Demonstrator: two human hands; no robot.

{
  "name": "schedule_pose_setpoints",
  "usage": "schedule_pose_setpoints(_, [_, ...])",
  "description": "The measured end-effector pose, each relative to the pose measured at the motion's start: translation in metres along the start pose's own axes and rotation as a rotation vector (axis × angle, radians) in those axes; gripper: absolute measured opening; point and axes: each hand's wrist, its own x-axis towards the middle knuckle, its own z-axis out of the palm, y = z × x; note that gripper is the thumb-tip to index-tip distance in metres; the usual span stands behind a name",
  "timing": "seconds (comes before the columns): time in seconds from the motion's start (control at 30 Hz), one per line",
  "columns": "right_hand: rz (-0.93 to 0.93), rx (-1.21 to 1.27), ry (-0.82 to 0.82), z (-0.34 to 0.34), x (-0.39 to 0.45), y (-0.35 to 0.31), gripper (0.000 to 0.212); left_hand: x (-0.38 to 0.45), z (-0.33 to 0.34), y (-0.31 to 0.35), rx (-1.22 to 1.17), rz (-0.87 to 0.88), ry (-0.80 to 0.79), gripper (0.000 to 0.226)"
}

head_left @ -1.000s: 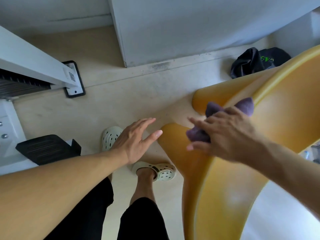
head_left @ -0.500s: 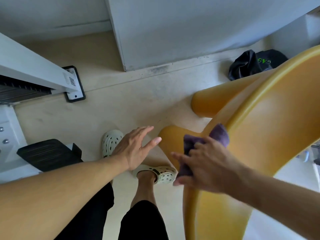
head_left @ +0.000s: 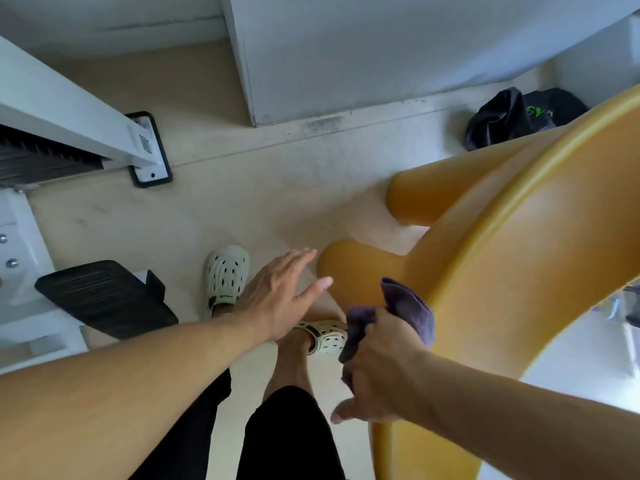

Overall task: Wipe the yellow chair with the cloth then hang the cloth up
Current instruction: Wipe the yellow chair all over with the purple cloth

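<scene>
The yellow plastic chair fills the right side, its curved edge and two rounded leg ends toward me. My right hand holds a purple cloth bunched under its fingers and presses it against the chair's near edge. The cloth sticks out above and to the left of the hand. My left hand hovers flat with straight fingers above my feet, just left of the nearer chair leg, holding nothing.
A white cabinet stands ahead on the beige floor. A white frame with a black-rimmed foot and a black pedal are at left. A black bag lies behind the chair. My white clogs are below.
My right hand has slid the cloth down along the chair's edge, toward me. My left hand has stayed hovering in about the same spot.
</scene>
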Motion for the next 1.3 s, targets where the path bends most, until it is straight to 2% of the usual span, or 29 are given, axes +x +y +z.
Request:
schedule_pose_setpoints(0.07, [0.016, 0.032, 0.008, -0.005, -0.007, 0.011, 0.089, -0.001, -0.004, -0.003, 0.007, 0.006, -0.008, 0.077])
schedule_pose_setpoints(0.1, [0.006, 0.049, 0.068, -0.01, -0.016, 0.026, 0.083, 0.0, -0.006, -0.006, 0.021, 0.007, -0.012, 0.076])
schedule_pose_setpoints(0.17, [0.027, 0.115, 0.145, -0.025, -0.031, 0.073, 0.061, 0.001, -0.009, -0.014, 0.046, -0.015, -0.02, 0.072])
schedule_pose_setpoints(0.2, [0.109, 0.24, 0.167, -0.027, -0.033, 0.095, 0.054, 0.001, -0.01, -0.017, 0.044, -0.033, -0.017, 0.07])
schedule_pose_setpoints(0.23, [0.199, 0.383, 0.177, -0.027, -0.035, 0.138, 0.055, 0.003, -0.011, -0.018, 0.03, -0.044, -0.011, 0.07])
schedule_pose_setpoints(0.3, [0.381, 0.522, 0.127, -0.02, -0.032, 0.192, 0.074, 0.007, -0.012, -0.014, -0.006, -0.032, 0.013, 0.07])
schedule_pose_setpoints(0.37, [0.481, 0.605, 0.153, -0.008, -0.027, 0.237, 0.09, 0.011, -0.013, -0.004, -0.034, 0.004, 0.027, 0.069])
schedule_pose_setpoints(0.43, [0.523, 0.626, 0.176, 0.002, -0.02, 0.254, 0.095, 0.015, -0.013, 0.009, -0.051, 0.04, 0.035, 0.065])
schedule_pose_setpoints(0.5, [0.463, 0.437, 0.163, -0.01, -0.025, 0.227, 0.107, 0.018, -0.015, 0.017, -0.071, 0.055, 0.06, 0.063])
schedule_pose_setpoints(0.53, [0.405, 0.329, 0.095, -0.016, -0.02, 0.195, 0.105, 0.019, -0.017, 0.019, -0.083, 0.054, 0.07, 0.063])
schedule_pose_setpoints(0.63, [0.092, 0.28, 0.051, -0.023, -0.02, 0.092, 0.063, 0.022, -0.022, 0.023, -0.103, 0.052, 0.101, 0.063])
schedule_pose_setpoints(0.7, [0.022, 0.246, 0.013, -0.025, -0.026, 0.069, 0.055, 0.024, -0.027, 0.027, -0.127, 0.053, 0.121, 0.064])
schedule_pose_setpoints(0.8, [0.098, 0.147, 0.033, -0.028, -0.023, 0.105, 0.052, 0.026, -0.032, 0.035, -0.177, 0.083, 0.149, 0.068])
schedule_pose_setpoints(0.87, [0.252, 0.151, -0.012, -0.029, -0.025, 0.147, 0.061, 0.026, -0.034, 0.041, -0.191, 0.096, 0.145, 0.067])
schedule_pose_setpoints(0.97, [0.592, 0.496, 0.025, -0.026, -0.042, 0.234, 0.075, 0.025, -0.034, 0.048, -0.173, 0.1, 0.108, 0.066])
schedule_pose_setpoints(1.03, [0.689, 0.684, 0.055, -0.024, -0.054, 0.275, 0.061, 0.026, -0.035, 0.053, -0.157, 0.115, 0.099, 0.068])
schedule_pose_setpoints(1.1, [0.678, 0.667, 0.058, -0.02, -0.053, 0.29, 0.054, 0.028, -0.035, 0.057, -0.159, 0.123, 0.099, 0.07])
schedule_pose_setpoints(1.17, [0.63, 0.518, 0.027, -0.024, -0.055, 0.276, 0.059, 0.032, -0.036, 0.063, -0.185, 0.132, 0.12, 0.073])
schedule_pose_setpoints(1.2, [0.59, 0.432, 0.026, -0.024, -0.057, 0.26, 0.055, 0.033, -0.036, 0.068, -0.198, 0.138, 0.121, 0.075])
schedule_pose_setpoints(1.27, [0.418, 0.293, 0.141, -0.016, -0.056, 0.226, 0.048, 0.033, -0.037, 0.084, -0.229, 0.164, 0.127, 0.078])
schedule_pose_setpoints(1.3, [0.35, 0.264, 0.209, -0.013, -0.057, 0.213, 0.053, 0.035, -0.04, 0.095, -0.242, 0.183, 0.134, 0.08])
